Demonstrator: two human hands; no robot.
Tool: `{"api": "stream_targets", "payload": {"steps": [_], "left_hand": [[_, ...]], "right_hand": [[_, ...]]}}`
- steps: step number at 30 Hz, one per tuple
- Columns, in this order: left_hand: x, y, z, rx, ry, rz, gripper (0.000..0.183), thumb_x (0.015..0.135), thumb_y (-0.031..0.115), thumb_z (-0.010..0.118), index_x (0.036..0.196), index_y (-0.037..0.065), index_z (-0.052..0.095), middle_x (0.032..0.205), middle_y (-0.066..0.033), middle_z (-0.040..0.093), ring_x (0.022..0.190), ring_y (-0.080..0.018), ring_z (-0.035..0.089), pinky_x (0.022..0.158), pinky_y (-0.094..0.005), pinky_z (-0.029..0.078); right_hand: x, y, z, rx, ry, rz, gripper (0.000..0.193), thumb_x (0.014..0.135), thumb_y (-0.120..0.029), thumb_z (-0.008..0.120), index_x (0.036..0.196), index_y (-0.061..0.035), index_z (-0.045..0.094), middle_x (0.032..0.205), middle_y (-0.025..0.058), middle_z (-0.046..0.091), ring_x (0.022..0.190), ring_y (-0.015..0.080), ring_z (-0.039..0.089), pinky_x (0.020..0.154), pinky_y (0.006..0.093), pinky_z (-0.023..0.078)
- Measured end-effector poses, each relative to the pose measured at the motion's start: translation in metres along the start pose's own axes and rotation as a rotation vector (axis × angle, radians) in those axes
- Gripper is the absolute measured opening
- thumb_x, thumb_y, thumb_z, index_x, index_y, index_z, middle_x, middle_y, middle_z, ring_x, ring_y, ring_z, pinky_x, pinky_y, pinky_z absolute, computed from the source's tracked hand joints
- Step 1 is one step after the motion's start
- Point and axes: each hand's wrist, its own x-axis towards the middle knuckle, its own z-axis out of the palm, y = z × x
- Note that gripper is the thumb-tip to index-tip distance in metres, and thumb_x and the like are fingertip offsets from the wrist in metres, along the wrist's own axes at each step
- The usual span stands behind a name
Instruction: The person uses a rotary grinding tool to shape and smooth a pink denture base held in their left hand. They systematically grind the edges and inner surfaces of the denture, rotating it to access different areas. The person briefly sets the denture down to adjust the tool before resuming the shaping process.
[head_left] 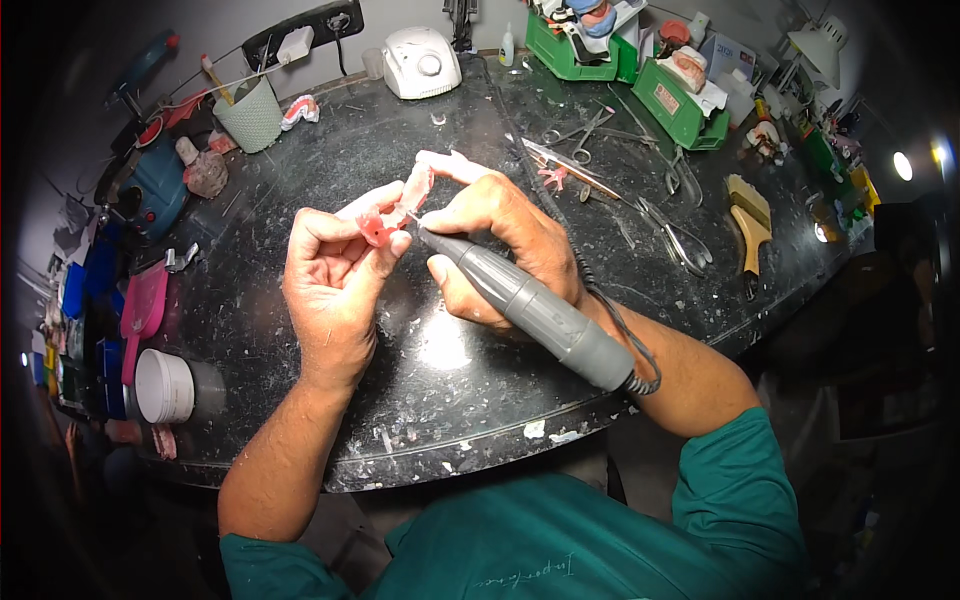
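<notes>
Pinched between the thumb and fingers of my left hand [338, 262] is a pink denture base [376, 228], held up above the table. My right hand [510, 235] grips a grey handpiece [525, 305] like a pen, its narrow tip pointing at the denture base. Whether the tip touches the pink material, I cannot tell. The index finger of my right hand reaches over to the far end of the denture base. A coiled black cord runs from the back of the handpiece past my right forearm.
On the black table [480, 400] stand a white control box [420, 64], a pale green cup [250, 115] and a white tub [164, 386]. Scissors [583, 140], pliers [672, 238] and a brush [750, 225] lie to the right. Green bins [680, 105] with dental models line the back right.
</notes>
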Motion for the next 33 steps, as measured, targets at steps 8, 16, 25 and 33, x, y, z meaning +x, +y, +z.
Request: {"api": "stream_targets", "payload": {"steps": [8, 16, 25, 33], "left_hand": [[0.001, 0.008, 0.000, -0.044, 0.038, -0.149, 0.022, 0.092, -0.007, 0.064, 0.101, 0.002, 0.046, 0.119, -0.0253, 0.065, 0.111, -0.0238, 0.065, 0.099, -0.0366, 0.052], [0.005, 0.009, -0.004, -0.252, 0.122, -0.329, 0.019, 0.100, 0.011, 0.058, 0.110, -0.006, 0.055, 0.107, -0.0204, 0.068, 0.098, -0.0283, 0.071, 0.094, -0.0374, 0.059], [0.007, 0.008, -0.004, -0.225, 0.160, -0.342, 0.023, 0.101, 0.014, 0.057, 0.112, -0.007, 0.060, 0.108, -0.0187, 0.068, 0.097, -0.0228, 0.070, 0.091, -0.0334, 0.061], [0.007, 0.007, -0.006, -0.187, 0.159, -0.331, 0.024, 0.100, 0.015, 0.059, 0.112, -0.006, 0.060, 0.107, -0.0188, 0.069, 0.095, -0.0232, 0.071, 0.089, -0.0314, 0.061]], "right_hand": [[-0.004, 0.003, -0.004, 0.025, 0.034, 0.032, 0.035, 0.075, 0.000, 0.070, 0.109, -0.0007, 0.061, 0.096, 0.0106, 0.064, 0.095, 0.0223, 0.065, 0.106, 0.0527, 0.041], [-0.010, 0.001, -0.008, 0.183, 0.093, 0.320, 0.031, 0.085, 0.002, 0.062, 0.114, -0.0002, 0.054, 0.106, 0.0120, 0.062, 0.092, 0.0110, 0.057, 0.088, 0.0289, 0.047], [-0.005, 0.002, -0.005, 0.425, 0.164, 0.500, 0.021, 0.094, -0.009, 0.061, 0.109, 0.0025, 0.052, 0.104, 0.0155, 0.067, 0.099, 0.0181, 0.066, 0.092, 0.0338, 0.052], [-0.004, -0.003, -0.006, 0.361, 0.159, 0.531, 0.020, 0.091, -0.012, 0.067, 0.105, -0.0024, 0.057, 0.093, 0.0028, 0.062, 0.083, 0.0056, 0.057, 0.075, 0.0241, 0.048]]}}
